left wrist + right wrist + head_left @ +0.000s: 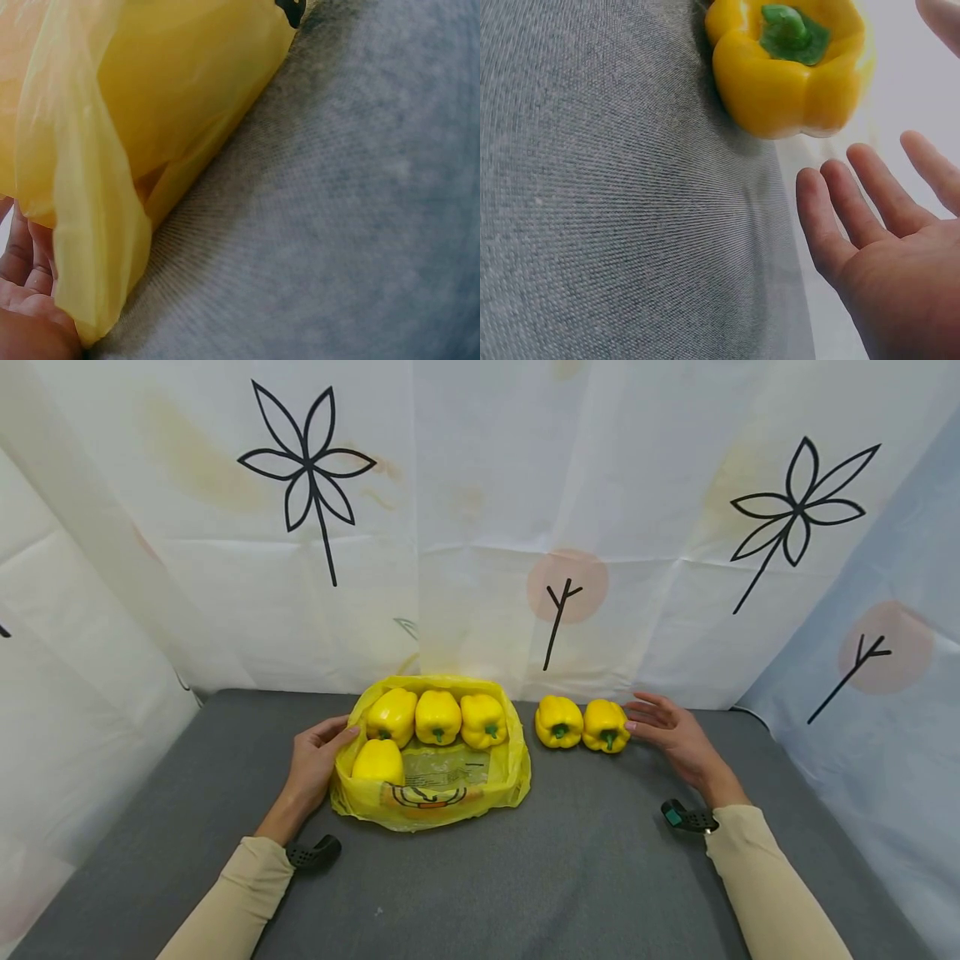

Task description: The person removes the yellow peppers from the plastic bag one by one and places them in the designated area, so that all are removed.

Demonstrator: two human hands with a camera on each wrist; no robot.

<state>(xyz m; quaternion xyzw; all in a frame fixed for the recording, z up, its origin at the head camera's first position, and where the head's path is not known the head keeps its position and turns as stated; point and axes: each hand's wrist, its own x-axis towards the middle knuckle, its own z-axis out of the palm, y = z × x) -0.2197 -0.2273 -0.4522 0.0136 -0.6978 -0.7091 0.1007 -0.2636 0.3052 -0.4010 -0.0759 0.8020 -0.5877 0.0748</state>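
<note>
A yellow plastic bag [514, 768] with its mouth spread wide stands left of centre on the table, several yellow bell peppers inside. My left hand [311, 767] holds the bag's left rim, thumb over the edge and fingers at the outside. In the left wrist view the bag [195, 75] covers part of that hand [34, 300]. Right of the bag, two more bell peppers sit side by side, a left one [558, 722] and a right one [606, 725]. My right hand [678, 743] is beside the right pepper, fingers extended and spread; the right wrist view shows a gap between its fingers and the pepper [787, 90].
A grey cloth [480, 893] covers the table. White patterned curtains [480, 610] rise right behind the bag and peppers, and also at both sides. A dark band [313, 853] is on the left wrist, another band [688, 817] on the right.
</note>
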